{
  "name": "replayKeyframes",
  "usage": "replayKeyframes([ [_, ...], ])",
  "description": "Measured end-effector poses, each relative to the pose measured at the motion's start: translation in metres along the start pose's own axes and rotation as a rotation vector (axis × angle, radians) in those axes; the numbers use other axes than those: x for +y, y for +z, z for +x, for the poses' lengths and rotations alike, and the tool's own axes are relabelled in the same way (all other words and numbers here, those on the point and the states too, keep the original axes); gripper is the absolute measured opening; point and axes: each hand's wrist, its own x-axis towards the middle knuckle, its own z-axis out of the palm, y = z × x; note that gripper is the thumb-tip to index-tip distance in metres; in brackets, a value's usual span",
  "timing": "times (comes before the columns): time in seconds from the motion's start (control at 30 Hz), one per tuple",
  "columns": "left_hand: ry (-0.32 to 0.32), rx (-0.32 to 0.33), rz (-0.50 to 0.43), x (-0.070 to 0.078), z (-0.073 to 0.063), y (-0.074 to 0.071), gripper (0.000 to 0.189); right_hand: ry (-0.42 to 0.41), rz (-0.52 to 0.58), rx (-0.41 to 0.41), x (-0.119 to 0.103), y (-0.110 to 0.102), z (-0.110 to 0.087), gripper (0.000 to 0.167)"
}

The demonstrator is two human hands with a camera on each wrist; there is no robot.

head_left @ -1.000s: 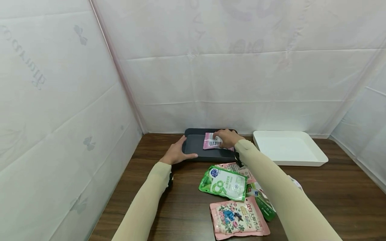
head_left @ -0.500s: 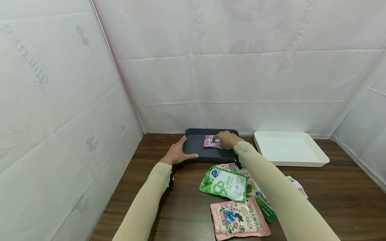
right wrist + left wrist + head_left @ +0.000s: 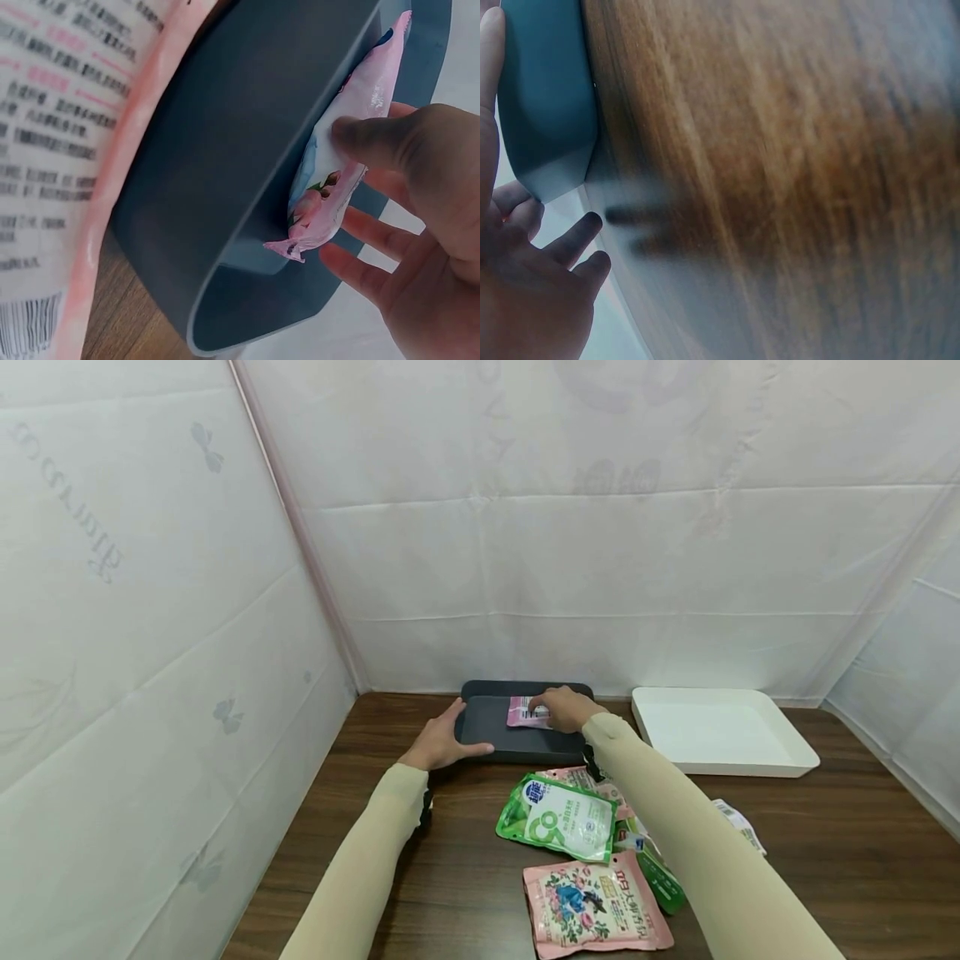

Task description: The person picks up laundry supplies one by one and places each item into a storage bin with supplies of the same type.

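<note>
My left hand [image 3: 438, 742] lies at the left end of a dark grey tray [image 3: 487, 727], thumb extended along the front wall and fingers straight along the side. In the left wrist view, a stretch of the tray's wall [image 3: 551, 90] shows beside that hand. My right hand [image 3: 564, 708] pinches a pink packet [image 3: 522, 712] inside the tray. Seen from the right wrist, the packet [image 3: 322, 180] is a sealed wrapper with a flower print, tilted between thumb and fingers. The hand partly hides it in the head view.
Right of the grey tray stands a white tray [image 3: 716, 731]. In front lie a green-and-white pouch [image 3: 566, 818], a pink floral pouch [image 3: 592, 906], another pink pouch [image 3: 581, 777] partly beneath the green one, a green box [image 3: 660, 881] and a white packet [image 3: 738, 822]. White sheeting walls the table.
The pink packet has settled slightly lower and flatter in the tray, with my right hand still holding it. My left hand has stayed at the tray's end.
</note>
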Motion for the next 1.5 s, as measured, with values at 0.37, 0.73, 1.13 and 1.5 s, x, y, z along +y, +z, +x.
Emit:
replayKeyframes([
  [0.37,0.014,0.004,-0.006,-0.002,0.002,0.001,0.116,-0.002,0.065,0.032,0.006,-0.007,-0.015,0.051],
  [0.73,0.009,0.008,-0.023,-0.006,0.001,0.000,0.116,-0.112,0.058,0.125,0.000,-0.013,-0.045,0.054],
  [1.13,0.019,0.015,-0.006,-0.009,0.001,-0.001,0.116,-0.282,0.029,0.258,-0.014,-0.009,-0.084,0.062],
  [1.5,0.022,0.025,-0.013,-0.010,0.000,-0.004,0.118,-0.371,0.038,0.297,-0.026,0.001,-0.107,0.067],
])
